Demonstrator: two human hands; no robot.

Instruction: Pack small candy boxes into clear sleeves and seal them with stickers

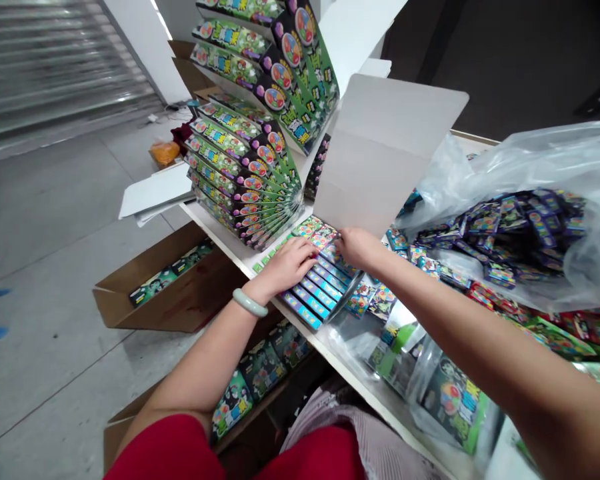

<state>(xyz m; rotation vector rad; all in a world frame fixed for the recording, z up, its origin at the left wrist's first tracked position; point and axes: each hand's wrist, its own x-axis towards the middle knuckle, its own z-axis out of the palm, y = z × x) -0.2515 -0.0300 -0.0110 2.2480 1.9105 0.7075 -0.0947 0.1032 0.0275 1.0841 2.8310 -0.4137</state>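
Observation:
An open display box stands before me on the table, its white lid raised at the back. Rows of small colourful candy boxes fill it, with blue and purple ends toward me. Resting on top of these rows is my left hand, a pale green bangle at its wrist, fingers stretched out and thumb apart. My right hand is closed at the box's right side, fingertips down among the small boxes. What its fingers hold, if anything, is hidden.
Stacks of folded printed cartons rise behind on the left. To the right lie loose small packets and a clear plastic bag of purple packets. Below the table edge, an open brown cardboard box sits on the floor.

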